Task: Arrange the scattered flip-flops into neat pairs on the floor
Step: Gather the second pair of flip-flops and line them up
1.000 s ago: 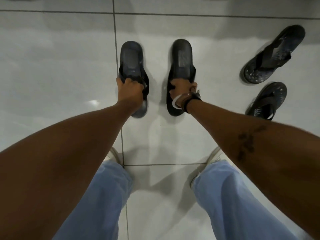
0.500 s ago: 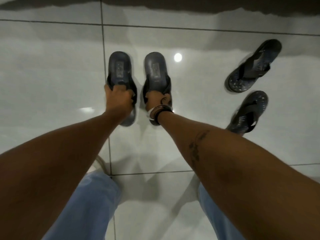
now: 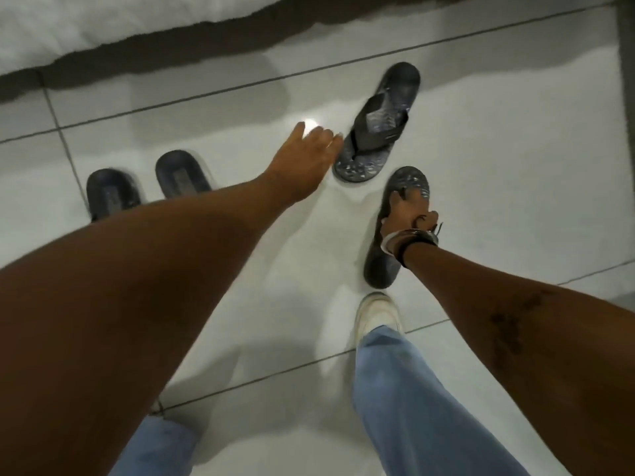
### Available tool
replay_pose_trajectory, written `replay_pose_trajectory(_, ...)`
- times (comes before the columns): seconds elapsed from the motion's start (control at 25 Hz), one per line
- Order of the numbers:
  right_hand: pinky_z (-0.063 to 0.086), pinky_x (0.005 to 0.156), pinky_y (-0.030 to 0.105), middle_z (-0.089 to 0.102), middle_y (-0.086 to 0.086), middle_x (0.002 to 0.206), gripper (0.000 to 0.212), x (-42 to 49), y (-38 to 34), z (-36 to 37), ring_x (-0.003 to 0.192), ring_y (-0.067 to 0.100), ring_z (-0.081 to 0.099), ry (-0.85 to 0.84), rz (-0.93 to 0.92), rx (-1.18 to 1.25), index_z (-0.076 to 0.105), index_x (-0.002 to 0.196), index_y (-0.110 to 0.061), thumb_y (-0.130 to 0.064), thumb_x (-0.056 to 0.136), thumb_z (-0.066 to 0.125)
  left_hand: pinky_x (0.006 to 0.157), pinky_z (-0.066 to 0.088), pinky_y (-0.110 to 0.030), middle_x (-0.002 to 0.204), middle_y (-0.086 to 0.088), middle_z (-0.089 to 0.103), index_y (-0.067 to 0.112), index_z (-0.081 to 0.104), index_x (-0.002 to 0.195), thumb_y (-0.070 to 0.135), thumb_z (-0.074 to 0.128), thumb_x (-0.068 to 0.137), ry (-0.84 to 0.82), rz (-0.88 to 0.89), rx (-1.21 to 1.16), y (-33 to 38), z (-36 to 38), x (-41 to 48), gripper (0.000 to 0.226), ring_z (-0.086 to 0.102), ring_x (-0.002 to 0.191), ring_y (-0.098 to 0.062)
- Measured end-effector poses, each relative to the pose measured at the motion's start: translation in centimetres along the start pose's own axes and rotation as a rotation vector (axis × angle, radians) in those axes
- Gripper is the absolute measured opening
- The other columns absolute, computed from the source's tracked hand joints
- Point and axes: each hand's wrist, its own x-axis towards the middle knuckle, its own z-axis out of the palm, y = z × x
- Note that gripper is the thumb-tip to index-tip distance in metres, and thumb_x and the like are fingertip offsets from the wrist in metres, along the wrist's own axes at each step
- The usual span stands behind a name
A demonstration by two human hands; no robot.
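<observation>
Now second pair is reached for.
Far flip-flop [image 3: 374,127], angled far-right, is just right of spread, empty left hand [image 3: 305,159]; near flip-flop [image 3: 395,228] is clasped by right hand [image 3: 407,218].

Glossy tiled floor [image 3: 498,201], rubbery flip-flops [image 3: 378,125]

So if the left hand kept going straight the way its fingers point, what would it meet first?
Most likely the toe end of the farther flip-flop: the left hand is open, its fingertips almost at the sole's edge. Whether they already touch is unclear.
</observation>
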Motion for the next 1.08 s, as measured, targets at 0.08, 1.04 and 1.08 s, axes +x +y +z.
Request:
replay_pose_trajectory(0.08, 0.037, 0.102, 0.049, 0.029, 0.017, 0.150, 0.062, 0.8, 2.7, 0.2, 0.130, 0.040, 0.038, -0.041, -0.025, -0.029, 0.042, 0.139, -0.019, -0.030, 0.081, 0.062, 0.111, 0.029, -0.052, 0.136, -0.021, 0.051, -0.001, 0.041, 0.141, 0.017, 0.039, 0.092, -0.049, 0.023, 0.013, 3.4, -0.6, 5.5, 0.052, 0.049, 0.125, -0.037)
replay_pose_trajectory(1.04, 0.049, 0.076, 0.033, 0.069, 0.015, 0.104, 0.029, 2.6, 7.4, -2.7, 0.094, 0.036, 0.065, -0.024, -0.063, 0.136, 0.064, 0.111, -0.013, -0.015, 0.084, 0.055, 0.089, 0.031, -0.041, 0.101, -0.006, 0.071, 0.017, 0.065, 0.101, 0.015, 0.059, 0.087, -0.236, -0.277, -0.304, 8.5, 2.6, 3.2, 0.016, 0.061, 0.095, -0.029)
replay_pose_trajectory(1.08, 0.048, 0.074, 0.032, 0.069, 0.015, 0.103, 0.029, 2.7, 7.5, -3.1, 0.093, 0.036, 0.065, -0.022, -0.057, 0.132, 0.064, 0.110, -0.013, -0.014, 0.082, 0.055, 0.089, 0.031, -0.040, 0.100, -0.006, 0.071, 0.018, 0.065, 0.101, 0.016, 0.059, 0.087, -0.200, -0.293, -0.330, 9.0, 2.9, 3.0, 0.015, 0.062, 0.095, -0.029)
